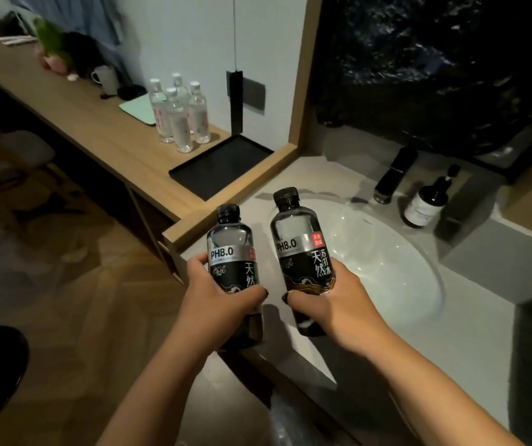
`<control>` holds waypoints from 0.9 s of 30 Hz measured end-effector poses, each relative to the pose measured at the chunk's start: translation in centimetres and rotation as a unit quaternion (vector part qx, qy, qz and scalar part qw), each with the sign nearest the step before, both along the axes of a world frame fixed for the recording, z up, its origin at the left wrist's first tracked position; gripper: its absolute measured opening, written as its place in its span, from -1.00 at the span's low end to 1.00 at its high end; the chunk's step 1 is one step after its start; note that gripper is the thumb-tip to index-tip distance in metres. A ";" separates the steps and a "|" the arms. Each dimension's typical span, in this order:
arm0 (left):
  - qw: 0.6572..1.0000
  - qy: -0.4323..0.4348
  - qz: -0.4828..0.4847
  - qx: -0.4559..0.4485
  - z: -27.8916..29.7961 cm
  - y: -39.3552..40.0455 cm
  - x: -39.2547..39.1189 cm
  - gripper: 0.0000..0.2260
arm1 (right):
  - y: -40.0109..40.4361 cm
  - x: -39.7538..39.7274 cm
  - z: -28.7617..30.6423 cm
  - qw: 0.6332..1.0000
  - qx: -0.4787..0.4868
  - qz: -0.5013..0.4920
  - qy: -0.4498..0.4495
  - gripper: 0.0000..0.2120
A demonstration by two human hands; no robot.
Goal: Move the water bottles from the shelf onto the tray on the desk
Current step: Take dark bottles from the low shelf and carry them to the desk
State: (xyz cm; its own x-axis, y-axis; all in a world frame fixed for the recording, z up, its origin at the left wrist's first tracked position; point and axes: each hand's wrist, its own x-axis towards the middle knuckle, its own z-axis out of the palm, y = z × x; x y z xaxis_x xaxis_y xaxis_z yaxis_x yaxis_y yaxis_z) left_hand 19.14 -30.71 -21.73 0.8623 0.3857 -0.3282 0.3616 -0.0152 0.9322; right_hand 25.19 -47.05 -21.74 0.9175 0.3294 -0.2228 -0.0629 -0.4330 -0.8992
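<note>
Here the person stands by the washbasin with a dark soda-water bottle in each hand. The left hand (222, 296) has its grip closed round the lower half of the left bottle (230, 252): the thumb lies across the front of the black label, the other fingers wrap behind, and painted nails show at the bottle's right edge. The right hand (325, 300) grips the right bottle (300, 246) the same way, fingers curled round its lower body and the thumb tip showing at the left edge. Both bottles carry black caps and a silver band reading PH8.0; the left one stands nearly upright, the right one leans a little to the left at the top. The two are near each other but apart, held in the air over the front edge of the basin counter.

The black tray (193, 175) lies on the wooden tabletop (103, 136) ahead and to the left, in the corner beside a wooden frame. Just beyond its far left edge, four clear water bottles (179, 114) stand upright in a tight cluster on the bare wood, off the tray. Farther along the tabletop sit a pale green pad (135, 109), a white mug (106, 79) and a small plant in a pink pot (53, 48).

To the right, the round white sink (387, 262) sits in a grey counter, with a black tap (393, 173) behind it and a dark pump bottle (428, 201) just beside the tap.
</note>
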 end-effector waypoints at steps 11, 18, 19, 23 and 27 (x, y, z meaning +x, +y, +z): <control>0.997 0.009 -0.072 0.025 -0.7 19.9 7.6 -0.29 | 18.6 5.1 -0.4 0.996 0.052 -0.061 0.030 -0.71; 0.995 -0.017 -0.084 0.051 0.3 32.2 12.8 -0.39 | 30.8 9.4 -0.9 0.992 0.084 -0.087 0.030 -0.65; 0.995 -0.022 -0.083 0.049 0.2 33.5 13.7 -0.39 | 32.1 10.2 -1.0 0.992 0.082 -0.094 0.028 -0.66; 0.996 -0.017 -0.079 0.031 -0.6 37.6 17.4 -0.38 | 36.0 13.8 -1.3 0.992 0.073 -0.101 0.016 -0.66; 0.996 -0.001 -0.089 0.027 -1.5 41.0 22.5 -0.39 | 38.6 18.6 -2.4 0.990 0.072 -0.116 0.023 -0.69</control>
